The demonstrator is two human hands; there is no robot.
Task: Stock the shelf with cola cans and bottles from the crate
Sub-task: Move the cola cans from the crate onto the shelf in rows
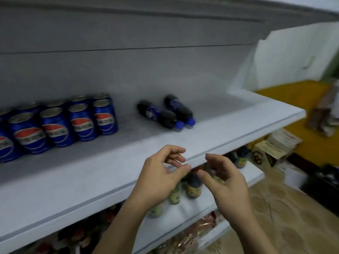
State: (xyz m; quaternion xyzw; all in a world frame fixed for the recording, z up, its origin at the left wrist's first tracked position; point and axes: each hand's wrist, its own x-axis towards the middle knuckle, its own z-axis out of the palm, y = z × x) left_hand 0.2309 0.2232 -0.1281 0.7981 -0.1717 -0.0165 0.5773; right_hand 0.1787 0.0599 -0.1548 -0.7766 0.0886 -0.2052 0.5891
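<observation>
Head: two dark, blue-capped bottles

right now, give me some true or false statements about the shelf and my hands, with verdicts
1. The two cola bottles lie on their sides on the shelf. True.
2. The left hand grips a can. False: it holds nothing, its fingers loosely curled.
3. The cola cans stand upright, left of the bottles. True.
4. The bottles' caps are red. False: they are blue.
5. The right hand rests on a bottle. False: it is empty, in front of the shelf's edge.
</observation>
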